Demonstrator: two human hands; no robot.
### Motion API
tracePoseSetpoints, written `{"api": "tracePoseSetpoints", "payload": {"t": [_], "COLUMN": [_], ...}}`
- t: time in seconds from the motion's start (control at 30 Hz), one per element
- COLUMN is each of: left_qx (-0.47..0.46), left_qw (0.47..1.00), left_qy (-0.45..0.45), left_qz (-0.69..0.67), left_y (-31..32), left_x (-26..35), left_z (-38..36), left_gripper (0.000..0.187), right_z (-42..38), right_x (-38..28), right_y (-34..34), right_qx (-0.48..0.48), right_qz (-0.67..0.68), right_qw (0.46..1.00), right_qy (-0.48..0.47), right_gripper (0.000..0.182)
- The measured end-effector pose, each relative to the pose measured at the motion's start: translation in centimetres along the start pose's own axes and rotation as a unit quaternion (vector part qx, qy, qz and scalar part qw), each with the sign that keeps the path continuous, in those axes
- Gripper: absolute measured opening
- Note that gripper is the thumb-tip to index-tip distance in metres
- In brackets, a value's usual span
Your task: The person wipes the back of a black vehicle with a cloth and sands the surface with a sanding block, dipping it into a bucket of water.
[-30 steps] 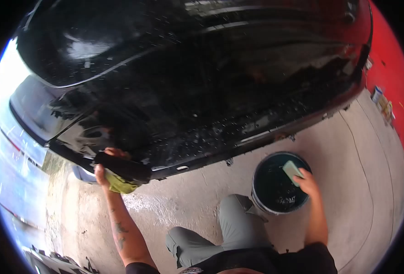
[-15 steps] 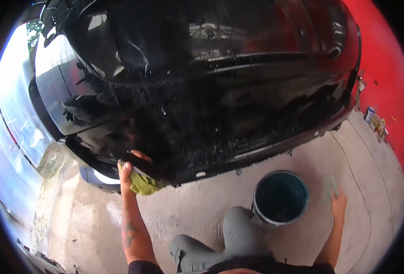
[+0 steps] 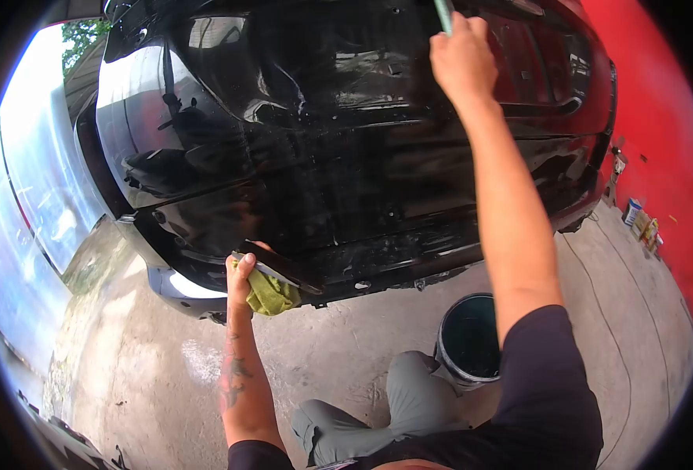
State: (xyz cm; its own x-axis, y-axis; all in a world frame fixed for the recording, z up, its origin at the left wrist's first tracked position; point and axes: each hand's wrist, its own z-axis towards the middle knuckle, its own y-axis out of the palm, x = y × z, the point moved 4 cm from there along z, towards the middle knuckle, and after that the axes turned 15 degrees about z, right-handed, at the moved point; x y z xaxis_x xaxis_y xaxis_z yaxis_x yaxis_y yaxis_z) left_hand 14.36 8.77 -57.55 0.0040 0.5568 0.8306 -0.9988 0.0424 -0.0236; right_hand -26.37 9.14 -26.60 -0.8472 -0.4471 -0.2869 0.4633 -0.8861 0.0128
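Note:
My left hand (image 3: 240, 283) is closed around a yellow-green cloth (image 3: 272, 296) at the lower edge of a glossy black car body panel (image 3: 323, 180). A dark, flat-edged piece (image 3: 287, 266) shows between its thumb and fingers, just above the cloth. Stretched far forward, my right hand (image 3: 465, 63) grips a pale green, thin, flat piece (image 3: 444, 14) over the upper part of the panel. The top of that piece runs out of view, and I cannot tell its kind. Water drops and streaks mark the black surface.
A dark bucket (image 3: 472, 337) of liquid stands on the concrete floor (image 3: 338, 345) by my right knee, partly behind my right arm. Small containers (image 3: 642, 227) sit beside a red surface (image 3: 644, 94) at right. Shiny silvery sheeting (image 3: 33, 188) rises at left.
My right hand has swung from beside the bucket up and forward over the panel, carrying the pale green piece. My left hand keeps its hold on the cloth; the view has shifted slightly.

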Motion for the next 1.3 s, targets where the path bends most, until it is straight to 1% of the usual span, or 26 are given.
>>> {"api": "tracePoseSetpoints", "payload": {"t": [0.03, 0.1, 0.13, 0.17, 0.2, 0.23, 0.27, 0.33, 0.37, 0.43, 0.53, 0.6, 0.63, 0.73, 0.77, 0.8, 0.87, 0.93, 0.97, 1.03, 1.1, 1.17, 1.2, 1.23, 1.27, 1.3], "left_qx": [0.0, -0.001, -0.002, -0.001, -0.001, -0.001, -0.004, 0.012, 0.022, 0.037, 0.06, 0.015, 0.006, 0.006, 0.007, 0.008, 0.004, -0.003, -0.002, 0.0, 0.0, -0.009, -0.015, -0.022, -0.025, -0.027], "left_qw": [1.0, 1.0, 1.0, 1.0, 1.0, 1.0, 0.999, 0.999, 0.999, 0.999, 0.998, 0.999, 1.0, 1.0, 1.0, 1.0, 1.0, 1.0, 1.0, 1.0, 1.0, 1.0, 0.999, 0.999, 0.999, 0.999], "left_qy": [0.002, 0.005, 0.002, 0.0, -0.003, -0.005, -0.007, -0.015, -0.015, -0.013, -0.019, -0.013, -0.006, -0.008, -0.01, -0.011, -0.012, -0.014, -0.009, -0.001, 0.009, 0.011, 0.011, 0.012, 0.017, 0.023], "left_qz": [0.005, 0.016, 0.018, 0.023, 0.027, 0.029, 0.031, 0.029, 0.029, 0.03, 0.019, 0.026, 0.021, 0.005, 0.001, -0.003, -0.005, -0.001, 0.003, 0.013, 0.02, 0.023, 0.025, 0.028, 0.034, 0.041], "left_y": [0.0, -0.1, -0.1, -0.3, -0.4, -0.4, -0.2, -0.1, -0.3, -1.2, -1.9, -1.0, -0.8, -0.6, -0.5, -0.5, -0.4, -0.6, -0.5, -0.3, -0.2, 0.2, 0.4, 0.5, 0.5, 0.5], "left_x": [-0.1, -0.3, -0.3, -0.3, -0.4, -0.5, -0.1, -0.1, 0.0, -1.3, -2.4, -0.6, -0.6, -0.5, -0.5, -0.5, -0.6, -0.8, -0.6, -0.2, -0.1, -0.1, 0.2, 0.4, 0.6, 0.8], "left_z": [0.1, 0.2, 0.2, 0.2, 0.2, 0.1, 0.1, -0.2, -0.2, 0.0, 0.2, 0.2, 0.2, 0.1, 0.0, -0.1, 0.1, 0.1, 0.1, 0.0, 0.1, 0.0, 0.0, 0.1, 0.1, 0.2], "left_gripper": [0.055, 0.055, 0.054, 0.054, 0.054, 0.054, 0.053, 0.052, 0.052, 0.051, 0.051, 0.052, 0.052, 0.053, 0.053, 0.054, 0.054, 0.055, 0.055, 0.055, 0.056, 0.056, 0.057, 0.057, 0.056, 0.056], "right_z": [-0.4, -1.8, -2.3, -3.3, -4.6, -6.2, -7.7, -9.4, -10.8, -15.0, -19.3, -18.6, -17.1, -11.8, -9.6, -7.6, -4.0, -1.2, -0.4, 0.7, 0.2, 0.1, -0.3, -1.3, -3.1, -4.0], "right_x": [-2.0, -8.3, -10.4, -12.1, -15.0, -18.3, -20.6, -22.0, -22.1, -21.5, -18.1, -14.9, -13.3, -7.2, -5.3, -3.0, 0.6, 4.0, 4.3, 4.4, 2.5, 0.5, -1.7, -4.4, -10.2, -12.8], "right_y": [1.3, 3.1, 5.1, 8.2, 9.0, 9.6, 9.6, 8.6, 7.6, 5.6, 3.3, 1.3, 0.1, -1.6, -2.3, -2.7, -3.9, -3.8, -3.7, -2.6, -0.4, 2.3, 3.3, 4.3, 3.7, 4.8], "right_qx": [0.003, 0.013, -0.017, -0.046, -0.086, -0.111, -0.145, -0.164, -0.197, -0.267, -0.327, -0.28, -0.237, -0.169, -0.13, -0.1, -0.044, -0.012, -0.019, -0.047, -0.012, -0.006, -0.007, -0.002, -0.011, -0.058], "right_qz": [0.001, 0.082, 0.122, 0.2, 0.223, 0.209, 0.266, 0.355, 0.378, 0.462, 0.482, 0.481, 0.459, 0.392, 0.353, 0.345, 0.194, 0.052, 0.031, -0.017, -0.02, -0.021, 0.021, 0.02, 0.076, 0.111], "right_qw": [1.0, 0.996, 0.992, 0.978, 0.971, 0.97, 0.952, 0.92, 0.904, 0.845, 0.813, 0.83, 0.853, 0.903, 0.924, 0.932, 0.976, 0.996, 0.999, 0.998, 1.0, 0.999, 0.999, 0.997, 0.996, 0.991], "right_qy": [0.015, -0.025, -0.031, -0.024, -0.003, -0.06, -0.045, -0.018, -0.036, -0.036, -0.026, -0.041, -0.08, -0.045, -0.065, -0.053, -0.084, -0.07, -0.022, 0.034, 0.01, -0.031, -0.043, -0.077, -0.049, -0.05], "right_gripper": [0.033, 0.029, 0.03, 0.025, 0.024, 0.026, 0.022, 0.025, 0.025, 0.025, 0.039, 0.033, 0.03, 0.027, 0.028, 0.032, 0.035, 0.04, 0.045, 0.049, 0.051, 0.046, 0.045, 0.041, 0.031, 0.031]}}
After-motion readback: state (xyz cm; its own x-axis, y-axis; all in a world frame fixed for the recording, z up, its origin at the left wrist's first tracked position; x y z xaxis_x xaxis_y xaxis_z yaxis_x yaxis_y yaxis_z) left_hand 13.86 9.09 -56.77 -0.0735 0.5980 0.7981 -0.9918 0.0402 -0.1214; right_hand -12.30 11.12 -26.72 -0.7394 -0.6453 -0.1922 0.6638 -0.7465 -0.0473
